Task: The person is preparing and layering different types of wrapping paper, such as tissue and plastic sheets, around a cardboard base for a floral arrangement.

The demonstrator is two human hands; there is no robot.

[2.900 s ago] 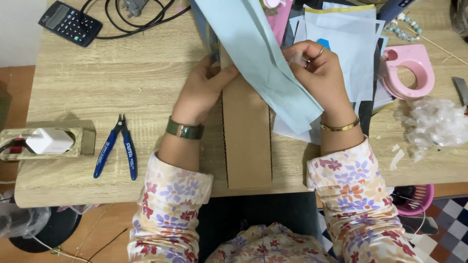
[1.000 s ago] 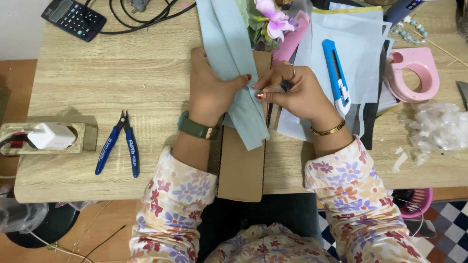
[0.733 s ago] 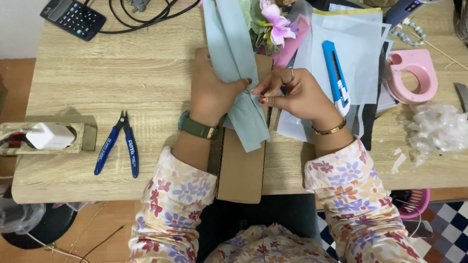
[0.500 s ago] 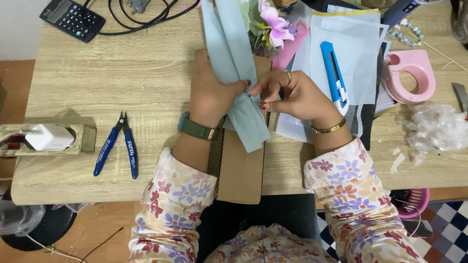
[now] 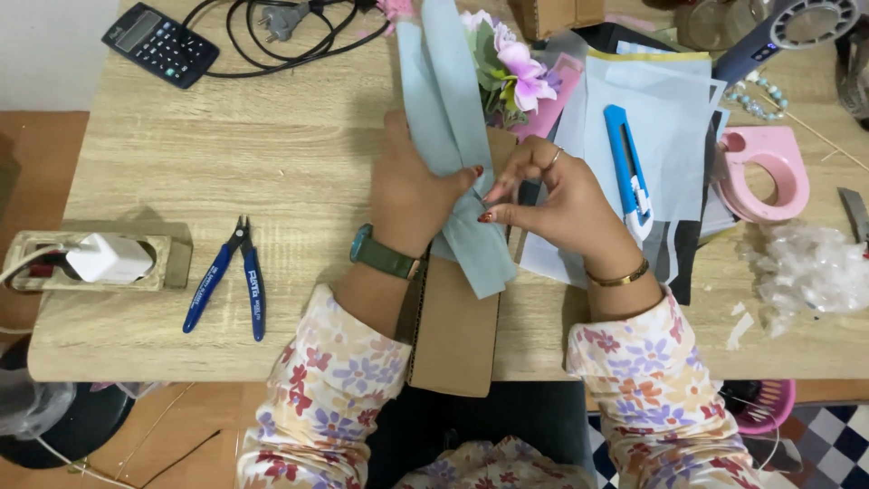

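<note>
We have the light blue paper (image 5: 453, 154) partly wrapped around the flowers (image 5: 511, 72) on the table (image 5: 272, 163), our left hand (image 5: 412, 190) gripping it, our right hand (image 5: 552, 195) fingers pinching its edge, not yet fastened.

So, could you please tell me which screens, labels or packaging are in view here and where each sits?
Calculator: far left corner of the table, dark slab, small pale screen.
Pliers: left near edge, blue handles with white print.
Cardboard strip: under both hands, plain brown, overhanging the near edge.
</note>
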